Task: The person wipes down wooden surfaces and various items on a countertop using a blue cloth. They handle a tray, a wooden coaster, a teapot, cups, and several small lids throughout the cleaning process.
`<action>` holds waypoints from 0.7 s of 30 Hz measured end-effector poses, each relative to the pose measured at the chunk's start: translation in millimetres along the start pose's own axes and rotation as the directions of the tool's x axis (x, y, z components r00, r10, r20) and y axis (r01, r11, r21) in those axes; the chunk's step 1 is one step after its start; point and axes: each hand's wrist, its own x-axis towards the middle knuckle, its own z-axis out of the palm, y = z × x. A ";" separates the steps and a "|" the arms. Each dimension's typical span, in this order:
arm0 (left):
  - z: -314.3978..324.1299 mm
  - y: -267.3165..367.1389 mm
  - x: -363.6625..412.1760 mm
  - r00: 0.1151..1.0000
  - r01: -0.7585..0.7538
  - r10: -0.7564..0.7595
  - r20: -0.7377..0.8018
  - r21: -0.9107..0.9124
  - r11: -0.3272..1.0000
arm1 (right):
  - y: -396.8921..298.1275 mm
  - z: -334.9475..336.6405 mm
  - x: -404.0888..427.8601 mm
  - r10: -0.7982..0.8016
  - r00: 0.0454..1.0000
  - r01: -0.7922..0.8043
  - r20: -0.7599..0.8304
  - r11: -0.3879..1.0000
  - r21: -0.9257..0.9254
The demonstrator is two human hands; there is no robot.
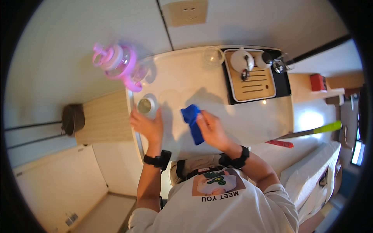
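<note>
A blue cloth (192, 123) is pinched between the thumb and fingers of my right hand (212, 129), and it hangs folded over the white table (186, 78). At the table's left side stands a small white cup (145, 105) with pale liquid visible inside. My left hand (148, 125) is just on the near side of this cup, thumb and fingers spread apart; whether a fingertip touches the cup is hard to tell. Beyond the cup is a clear bottle with a pink lid and handle (122, 64), blurred.
A wooden-slatted tea tray (253, 84) at the back right carries a white teapot (242, 60) and a dark-lidded white jar (263, 60). A clear glass bowl (213, 56) stands left of it. Off the right edge lie a green-handled tool (326, 127) and a red item (281, 143).
</note>
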 end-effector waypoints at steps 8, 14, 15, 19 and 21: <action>3.8 -32.6 2.6 0.977 0.171 -0.117 0.177 -0.337 0.926 | -19.5 8.7 -11.3 0.011 0.996 -0.006 -0.089 0.998 0.062; -50.3 53.4 -31.4 0.775 0.351 0.359 0.520 -0.827 0.439 | -26.2 -15.0 -26.3 -0.524 0.794 0.475 -0.306 0.851 -0.225; -57.0 66.7 -31.9 0.770 0.344 0.373 0.518 -0.829 0.441 | -25.4 -16.8 -30.2 -0.563 0.802 0.475 -0.200 0.803 -0.360; -76.9 97.6 -29.3 0.623 0.202 0.626 0.468 -0.870 0.450 | -16.3 -45.3 -55.6 -0.625 0.780 0.525 -0.043 0.689 -0.500; -85.6 101.7 -30.5 0.456 0.162 0.776 0.435 -0.898 0.409 | -10.2 -68.6 -74.3 -0.678 0.731 0.623 0.084 0.610 -0.490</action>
